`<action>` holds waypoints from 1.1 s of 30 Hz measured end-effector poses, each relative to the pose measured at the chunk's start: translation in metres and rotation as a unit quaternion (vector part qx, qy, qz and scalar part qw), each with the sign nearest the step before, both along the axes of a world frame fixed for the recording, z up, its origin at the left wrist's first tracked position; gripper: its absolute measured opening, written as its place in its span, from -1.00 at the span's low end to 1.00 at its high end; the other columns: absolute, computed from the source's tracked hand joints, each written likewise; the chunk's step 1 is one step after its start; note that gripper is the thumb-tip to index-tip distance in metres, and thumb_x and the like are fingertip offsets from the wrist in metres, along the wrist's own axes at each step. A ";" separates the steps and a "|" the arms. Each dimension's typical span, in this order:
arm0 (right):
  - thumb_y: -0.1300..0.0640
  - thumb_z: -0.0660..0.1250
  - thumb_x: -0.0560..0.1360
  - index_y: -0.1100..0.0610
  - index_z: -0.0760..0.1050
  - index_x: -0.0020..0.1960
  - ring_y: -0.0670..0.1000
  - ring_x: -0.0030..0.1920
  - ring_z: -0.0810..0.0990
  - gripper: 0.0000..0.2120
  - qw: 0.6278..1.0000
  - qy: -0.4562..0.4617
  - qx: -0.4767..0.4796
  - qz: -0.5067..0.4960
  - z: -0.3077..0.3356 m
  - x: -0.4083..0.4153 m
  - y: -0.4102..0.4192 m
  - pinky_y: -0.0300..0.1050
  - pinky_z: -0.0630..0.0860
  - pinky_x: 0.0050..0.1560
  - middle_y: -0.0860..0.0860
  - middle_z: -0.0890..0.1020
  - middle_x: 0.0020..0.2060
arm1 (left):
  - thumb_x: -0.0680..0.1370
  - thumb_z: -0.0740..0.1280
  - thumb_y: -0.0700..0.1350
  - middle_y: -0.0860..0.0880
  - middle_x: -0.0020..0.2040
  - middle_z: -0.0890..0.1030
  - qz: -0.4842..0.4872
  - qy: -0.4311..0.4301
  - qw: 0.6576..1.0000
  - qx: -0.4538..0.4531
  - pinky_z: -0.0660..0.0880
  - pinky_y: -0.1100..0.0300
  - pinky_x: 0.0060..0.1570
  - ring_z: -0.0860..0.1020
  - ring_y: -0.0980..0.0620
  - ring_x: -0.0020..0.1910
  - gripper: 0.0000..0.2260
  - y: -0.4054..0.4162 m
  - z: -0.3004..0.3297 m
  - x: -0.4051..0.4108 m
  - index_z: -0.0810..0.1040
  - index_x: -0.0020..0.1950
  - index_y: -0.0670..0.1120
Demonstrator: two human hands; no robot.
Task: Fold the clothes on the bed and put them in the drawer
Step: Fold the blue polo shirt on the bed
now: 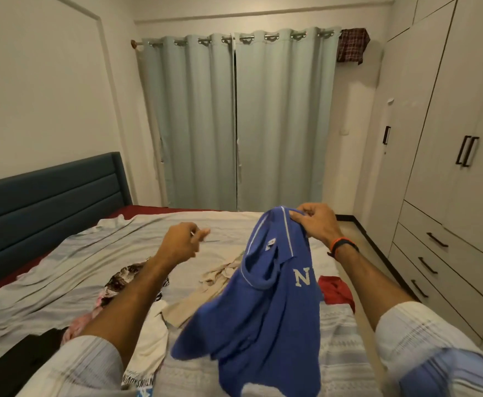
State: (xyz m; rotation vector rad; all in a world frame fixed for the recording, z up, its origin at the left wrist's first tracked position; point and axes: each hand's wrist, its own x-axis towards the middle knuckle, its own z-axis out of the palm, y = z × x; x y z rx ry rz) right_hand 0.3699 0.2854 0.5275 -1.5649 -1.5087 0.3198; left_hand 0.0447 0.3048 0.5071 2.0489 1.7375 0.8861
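A blue shirt (263,310) with a white letter N hangs in the air over the bed (91,253). My right hand (314,222) grips it at the top edge near the collar. To its left, my left hand (183,242) hovers with fingers loosely curled, holding nothing and apart from the shirt. Loose clothes lie on the grey sheet below: a beige garment (206,287), a red one (336,290), a white one (151,339), and a brown patterned one (125,279). Closed drawers (435,259) with black handles sit in the wardrobe at the right.
A tall white wardrobe (449,124) fills the right wall, with a narrow floor strip between it and the bed. A blue headboard (48,202) is at the left. Pale curtains (234,118) hang behind, a checked cloth (352,45) on the rod's end.
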 end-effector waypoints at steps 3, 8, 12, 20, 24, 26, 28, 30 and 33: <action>-0.01 0.43 0.50 0.09 0.62 -0.26 -0.04 -0.34 0.49 -0.77 0.997 -0.036 0.002 0.073 0.006 -0.006 0.016 -0.18 0.42 -0.30 -0.05 0.57 -0.41 | 0.50 0.45 0.08 -0.11 -0.19 0.70 -0.063 -0.071 0.992 -0.086 0.50 0.26 -0.42 0.65 0.01 -0.32 -0.73 0.002 -0.037 0.039 0.57 -0.08 -0.13; -0.01 0.38 0.54 -0.01 0.64 -0.15 -0.12 -0.24 0.56 -0.86 0.985 -0.052 -0.004 0.165 0.021 -0.013 0.036 -0.23 0.46 -0.22 -0.14 0.62 -0.30 | 0.34 0.61 -0.07 -0.08 0.13 0.61 -0.089 -0.061 0.984 -0.139 0.60 0.10 0.00 0.62 -0.03 0.01 -0.46 0.009 -0.069 0.091 0.52 0.24 -0.13; -0.01 0.37 0.55 0.01 0.67 -0.06 -0.02 -0.12 0.63 -0.86 0.978 -0.049 -0.001 0.203 0.029 -0.007 0.048 -0.12 0.59 -0.08 -0.09 0.67 -0.20 | 0.33 0.60 -0.21 -0.09 0.24 0.55 -0.082 -0.059 0.982 -0.159 0.57 0.05 0.11 0.59 -0.12 0.14 -0.35 0.022 -0.079 0.106 0.42 0.36 -0.14; 0.06 0.40 0.55 0.01 0.66 -0.11 -0.03 -0.19 0.66 -0.90 0.981 0.037 0.038 0.188 0.034 -0.006 0.062 -0.15 0.59 -0.20 -0.06 0.69 -0.24 | 0.09 0.57 -0.14 -0.02 0.16 0.65 -0.131 -0.085 0.976 -0.154 0.57 0.05 0.03 0.59 -0.07 0.20 -0.28 0.053 -0.097 0.084 0.56 0.26 -0.09; 0.18 0.37 0.56 0.23 0.65 -0.04 -0.24 -0.47 0.51 -0.87 0.976 0.119 0.066 0.168 0.038 -0.015 0.060 -0.42 0.37 -0.46 -0.21 0.59 -0.48 | 0.29 0.55 -0.16 -0.02 0.09 0.65 -0.133 -0.145 0.969 -0.152 0.59 0.07 -0.08 0.59 -0.02 0.10 -0.47 0.062 -0.090 0.068 0.53 0.24 0.02; 0.17 0.36 0.57 0.23 0.65 -0.04 -0.22 -0.46 0.50 -0.86 0.973 0.144 0.073 0.162 0.040 -0.017 0.060 -0.37 0.37 -0.47 -0.19 0.59 -0.47 | 0.36 0.50 -0.08 0.02 0.13 0.62 -0.134 -0.139 0.971 -0.141 0.58 0.06 0.00 0.57 0.02 0.11 -0.52 0.070 -0.086 0.059 0.52 0.26 0.03; 0.12 0.37 0.57 0.13 0.67 -0.08 -0.11 -0.35 0.56 -0.87 0.971 0.163 0.077 0.158 0.042 -0.022 0.059 -0.25 0.45 -0.39 -0.08 0.65 -0.36 | 0.44 0.45 -0.10 0.04 0.06 0.63 -0.148 -0.136 0.969 -0.146 0.59 0.16 -0.05 0.59 0.10 -0.01 -0.68 0.075 -0.079 0.052 0.58 0.18 -0.03; 0.11 0.38 0.56 0.08 0.68 -0.07 0.02 -0.21 0.61 -0.88 0.969 0.180 0.083 0.149 0.044 -0.025 0.058 -0.13 0.53 -0.26 0.05 0.68 -0.23 | 0.53 0.38 -0.22 0.06 -0.17 0.61 -0.174 -0.113 0.963 -0.170 0.47 0.36 -0.35 0.53 0.19 -0.29 -0.88 0.077 -0.070 0.045 0.58 0.06 -0.10; 0.14 0.37 0.56 0.12 0.67 -0.05 -0.02 -0.23 0.64 -0.89 0.972 0.175 0.088 0.133 0.046 -0.031 0.057 -0.18 0.56 -0.30 0.07 0.68 -0.22 | 0.56 0.36 -0.19 0.01 -0.36 0.51 -0.178 -0.088 0.964 -0.176 0.35 0.31 -0.48 0.43 0.09 -0.42 -0.91 0.086 -0.063 0.029 0.48 -0.11 -0.12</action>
